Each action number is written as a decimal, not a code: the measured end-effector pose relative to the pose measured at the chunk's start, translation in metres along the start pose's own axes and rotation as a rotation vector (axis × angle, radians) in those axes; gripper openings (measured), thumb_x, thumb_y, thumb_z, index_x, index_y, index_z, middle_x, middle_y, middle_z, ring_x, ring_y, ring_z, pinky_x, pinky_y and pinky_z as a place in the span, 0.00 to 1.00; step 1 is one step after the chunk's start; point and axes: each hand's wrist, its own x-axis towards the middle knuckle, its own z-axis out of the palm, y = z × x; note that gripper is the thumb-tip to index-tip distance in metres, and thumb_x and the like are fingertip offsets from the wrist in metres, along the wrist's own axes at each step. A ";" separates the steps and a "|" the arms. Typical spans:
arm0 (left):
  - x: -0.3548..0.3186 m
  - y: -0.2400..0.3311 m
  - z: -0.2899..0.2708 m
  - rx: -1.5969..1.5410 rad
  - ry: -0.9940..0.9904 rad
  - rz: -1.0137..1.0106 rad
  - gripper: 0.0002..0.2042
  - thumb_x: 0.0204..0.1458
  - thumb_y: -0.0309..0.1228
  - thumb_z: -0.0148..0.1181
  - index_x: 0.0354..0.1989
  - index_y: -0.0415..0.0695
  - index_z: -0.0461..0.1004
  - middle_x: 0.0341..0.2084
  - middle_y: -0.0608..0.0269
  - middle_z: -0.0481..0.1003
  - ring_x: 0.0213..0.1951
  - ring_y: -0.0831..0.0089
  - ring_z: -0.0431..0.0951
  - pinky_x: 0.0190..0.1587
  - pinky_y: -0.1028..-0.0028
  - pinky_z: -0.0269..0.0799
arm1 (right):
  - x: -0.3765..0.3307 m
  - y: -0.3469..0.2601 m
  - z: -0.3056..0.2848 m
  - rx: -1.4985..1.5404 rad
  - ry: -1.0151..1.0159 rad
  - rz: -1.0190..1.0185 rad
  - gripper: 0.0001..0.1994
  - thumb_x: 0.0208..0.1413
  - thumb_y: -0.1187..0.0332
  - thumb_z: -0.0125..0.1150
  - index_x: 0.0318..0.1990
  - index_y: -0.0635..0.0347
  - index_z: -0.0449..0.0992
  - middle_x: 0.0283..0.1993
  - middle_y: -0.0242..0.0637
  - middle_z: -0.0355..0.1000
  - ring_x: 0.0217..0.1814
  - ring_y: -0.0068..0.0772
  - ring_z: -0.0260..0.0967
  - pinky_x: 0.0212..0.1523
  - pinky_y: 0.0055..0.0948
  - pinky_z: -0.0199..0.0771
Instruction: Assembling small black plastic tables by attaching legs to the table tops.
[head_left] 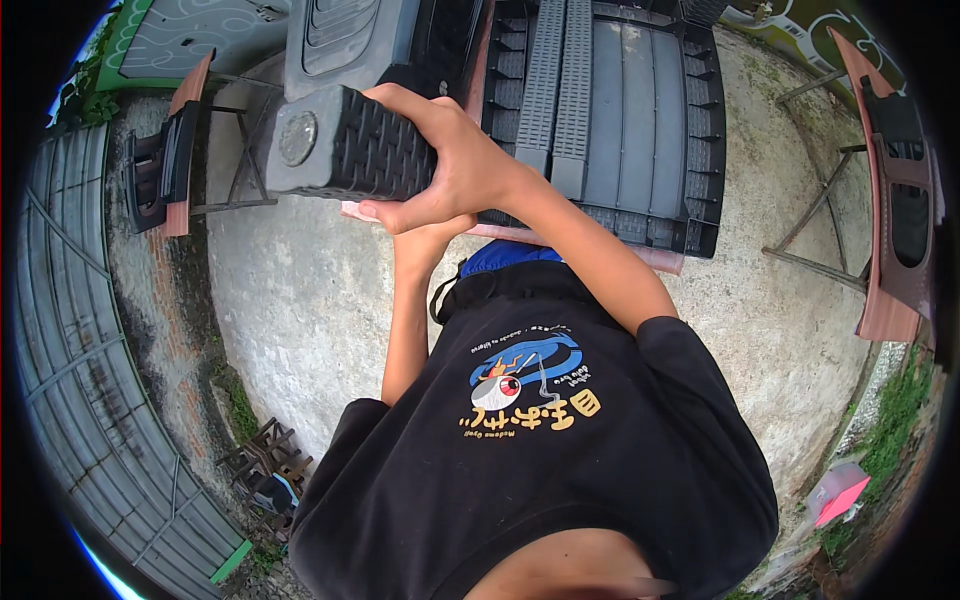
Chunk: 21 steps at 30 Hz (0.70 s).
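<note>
Open-air yard in daylight, with a worn pale concrete floor [290, 320].
Ribbed grey metal panelling [75, 290] lines the left; a grey painted wall [200, 35] with green trim stands at upper left, an olive wall [850, 18] with white line-work at upper right. Angled legs support a left bench [177, 222] and right bench [888, 322]; grass [888, 415] edges the right.

The post [385, 150] is patterned in black basket weave; its end [318, 168] is coloured grey; the long strips [540, 90] are gridded in grey; the black T-shirt [550, 460] is printed in blue, yellow and white.
</note>
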 end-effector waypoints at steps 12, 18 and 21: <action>0.012 -0.041 0.016 0.005 0.089 0.176 0.25 0.37 0.29 0.74 0.47 0.37 0.75 0.38 0.60 0.77 0.39 0.73 0.78 0.42 0.70 0.76 | -0.009 0.011 0.006 -0.027 0.059 -0.198 0.33 0.33 0.64 0.75 0.51 0.63 0.71 0.34 0.42 0.78 0.33 0.40 0.78 0.38 0.32 0.76; 0.025 -0.060 0.023 0.017 0.148 0.267 0.25 0.37 0.29 0.74 0.47 0.36 0.75 0.38 0.60 0.77 0.39 0.73 0.78 0.42 0.70 0.76 | 0.001 0.019 0.008 -0.043 0.022 -0.175 0.31 0.33 0.64 0.75 0.49 0.61 0.71 0.31 0.39 0.78 0.32 0.37 0.77 0.36 0.32 0.76; 0.023 -0.068 0.027 0.031 0.179 0.315 0.25 0.36 0.29 0.75 0.47 0.36 0.75 0.38 0.60 0.77 0.39 0.73 0.78 0.42 0.70 0.76 | 0.002 0.019 0.010 -0.026 0.029 -0.183 0.30 0.33 0.65 0.74 0.49 0.61 0.71 0.29 0.37 0.77 0.31 0.36 0.76 0.36 0.31 0.76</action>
